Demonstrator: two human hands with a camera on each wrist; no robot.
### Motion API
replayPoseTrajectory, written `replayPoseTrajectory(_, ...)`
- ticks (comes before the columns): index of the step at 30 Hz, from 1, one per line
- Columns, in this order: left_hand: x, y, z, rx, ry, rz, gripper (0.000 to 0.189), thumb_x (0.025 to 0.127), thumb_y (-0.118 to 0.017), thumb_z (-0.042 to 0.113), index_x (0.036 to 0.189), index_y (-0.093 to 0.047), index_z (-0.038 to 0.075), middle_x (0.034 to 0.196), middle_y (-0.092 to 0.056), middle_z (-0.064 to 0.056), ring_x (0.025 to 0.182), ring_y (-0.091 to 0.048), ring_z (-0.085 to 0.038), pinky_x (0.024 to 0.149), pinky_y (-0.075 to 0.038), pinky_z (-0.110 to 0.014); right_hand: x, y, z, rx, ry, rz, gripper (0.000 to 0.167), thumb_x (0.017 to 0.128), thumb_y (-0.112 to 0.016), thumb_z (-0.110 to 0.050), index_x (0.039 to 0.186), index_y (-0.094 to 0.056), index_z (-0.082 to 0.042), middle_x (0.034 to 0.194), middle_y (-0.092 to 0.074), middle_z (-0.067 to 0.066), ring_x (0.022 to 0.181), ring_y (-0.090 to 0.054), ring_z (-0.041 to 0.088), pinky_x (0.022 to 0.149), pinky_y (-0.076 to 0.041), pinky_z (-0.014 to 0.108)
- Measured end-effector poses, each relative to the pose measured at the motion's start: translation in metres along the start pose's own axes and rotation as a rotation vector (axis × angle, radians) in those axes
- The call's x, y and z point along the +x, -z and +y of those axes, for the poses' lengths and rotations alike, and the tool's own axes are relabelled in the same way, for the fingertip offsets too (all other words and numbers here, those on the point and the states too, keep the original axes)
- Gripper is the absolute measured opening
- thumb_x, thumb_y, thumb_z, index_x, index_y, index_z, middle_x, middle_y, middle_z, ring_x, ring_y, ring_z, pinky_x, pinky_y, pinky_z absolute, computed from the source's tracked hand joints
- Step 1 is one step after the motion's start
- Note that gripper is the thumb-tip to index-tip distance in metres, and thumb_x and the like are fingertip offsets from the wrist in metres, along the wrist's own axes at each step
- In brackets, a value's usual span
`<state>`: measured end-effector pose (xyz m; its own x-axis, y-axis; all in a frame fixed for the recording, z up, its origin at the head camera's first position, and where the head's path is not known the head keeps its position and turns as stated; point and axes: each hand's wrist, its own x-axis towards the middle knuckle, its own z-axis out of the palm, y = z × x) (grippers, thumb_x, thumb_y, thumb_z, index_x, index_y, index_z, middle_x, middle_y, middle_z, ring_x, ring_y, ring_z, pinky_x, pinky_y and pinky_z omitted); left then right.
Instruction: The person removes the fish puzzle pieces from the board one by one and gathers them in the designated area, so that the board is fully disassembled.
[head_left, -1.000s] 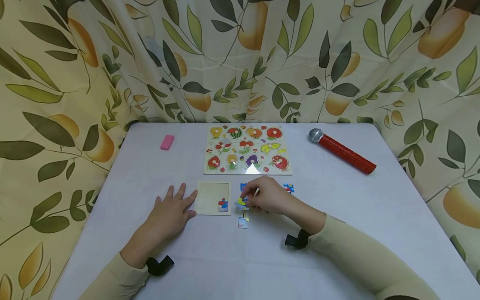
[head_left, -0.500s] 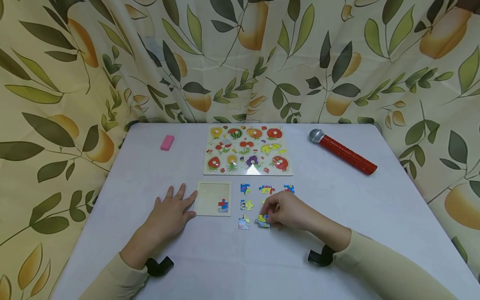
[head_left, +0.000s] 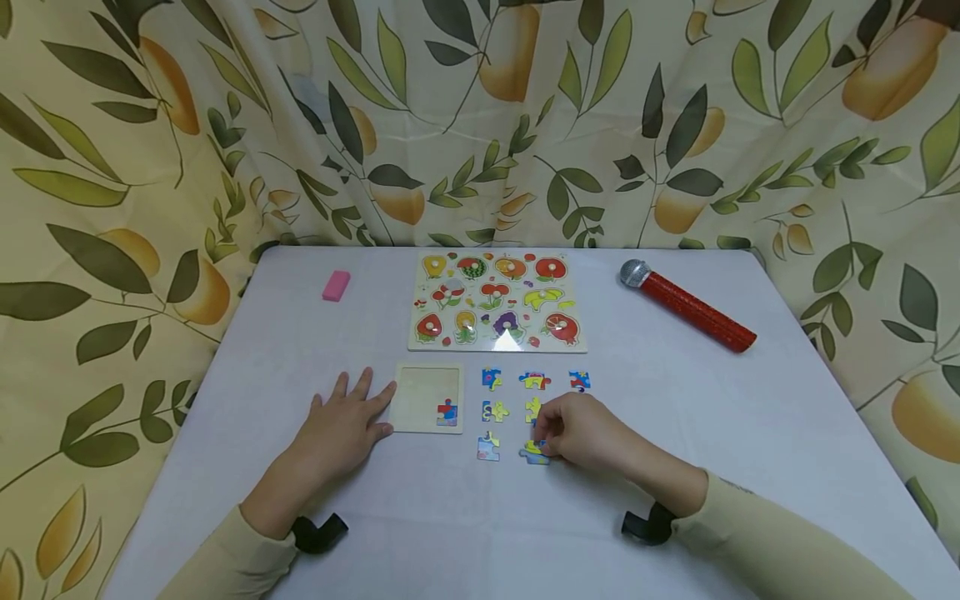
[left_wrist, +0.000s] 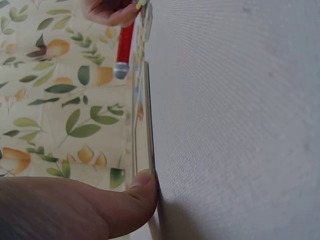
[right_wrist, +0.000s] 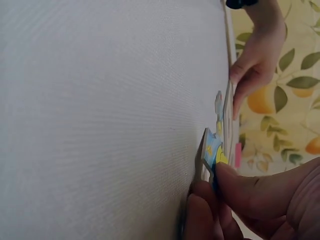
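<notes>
My right hand (head_left: 581, 429) pinches a blue and yellow jigsaw piece (head_left: 534, 455) between thumb and fingers, low over the front row of loose pieces. In the right wrist view the piece (right_wrist: 212, 147) tilts up at one edge, close to the cloth. My left hand (head_left: 337, 425) lies flat with spread fingers, its thumb and index finger against the left edge of a square wooden puzzle tray (head_left: 416, 398). A red and blue piece (head_left: 447, 412) sits in the tray's lower right corner. In the left wrist view the thumb (left_wrist: 142, 187) touches the tray's side.
Several loose jigsaw pieces, among them a yellow and blue one (head_left: 495, 412) and a pale blue one (head_left: 488, 447), lie right of the tray. Behind stands a fruit puzzle board (head_left: 480, 342). A red microphone (head_left: 690, 310) lies back right, a pink block (head_left: 336, 286) back left.
My right hand has moved right and nearer to me with the jigsaw piece, uncovering the left column of pieces. My left hand has stayed at the tray.
</notes>
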<state>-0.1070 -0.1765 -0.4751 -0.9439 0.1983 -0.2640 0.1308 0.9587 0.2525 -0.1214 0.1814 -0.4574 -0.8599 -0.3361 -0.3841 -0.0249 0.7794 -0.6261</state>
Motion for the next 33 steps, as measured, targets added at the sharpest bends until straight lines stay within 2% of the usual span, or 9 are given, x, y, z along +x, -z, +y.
replayPoseTrajectory(4,0.000,0.000,0.000,0.004,0.000,0.003,0.067,0.104,-0.069,0.039,0.164,-0.047,0.021,0.174,-0.032,-0.025,0.160,-0.023,-0.061,0.117,-0.026,-0.087,-0.001,-0.001,-0.002,-0.068,0.003,0.035,0.017,0.087,-0.084,-0.002,0.081,-0.078,-0.016,0.084,-0.071,-0.006,0.084,-0.059,0.017,0.066,-0.050,0.031)
replayPoseTrajectory(18,0.000,-0.002,0.000,0.004,0.000,0.009,0.067,0.104,-0.070,0.039,0.164,-0.047,0.021,0.174,-0.033,-0.025,0.160,-0.023,-0.061,0.116,-0.026,-0.087,0.003,-0.005,-0.004,-0.215,0.047,0.108,0.024,0.085,-0.090,-0.011,0.079,-0.070,-0.022,0.074,-0.060,-0.005,0.075,-0.056,0.015,0.065,-0.045,0.030)
replayPoseTrajectory(22,0.000,-0.002,0.000,0.003,-0.002,0.013,0.066,0.104,-0.070,0.039,0.164,-0.048,0.021,0.174,-0.033,-0.025,0.160,-0.023,-0.061,0.116,-0.026,-0.087,0.012,-0.001,-0.009,-0.209,0.093,0.129,0.022,0.084,-0.091,-0.010,0.086,-0.071,-0.020,0.078,-0.060,-0.004,0.079,-0.056,0.016,0.068,-0.047,0.030)
replayPoseTrajectory(26,-0.001,-0.001,0.000,0.000,-0.004,0.012,0.066,0.104,-0.070,0.039,0.164,-0.048,0.021,0.174,-0.033,-0.025,0.159,-0.023,-0.061,0.116,-0.026,-0.087,0.023,0.002,-0.020,-0.167,0.169,0.124,0.018,0.086,-0.088,-0.009,0.098,-0.077,-0.019,0.086,-0.065,-0.006,0.085,-0.058,0.016,0.074,-0.052,0.030)
replayPoseTrajectory(33,-0.001,0.000,0.000,-0.014,0.002,0.001,0.067,0.104,-0.070,0.038,0.164,-0.047,0.021,0.174,-0.032,-0.024,0.160,-0.022,-0.061,0.117,-0.025,-0.087,0.044,-0.006,-0.045,-0.136,0.299,0.038,0.033,0.089,-0.086,-0.011,0.121,-0.080,-0.018,0.101,-0.068,-0.003,0.088,-0.059,0.014,0.076,-0.054,0.026)
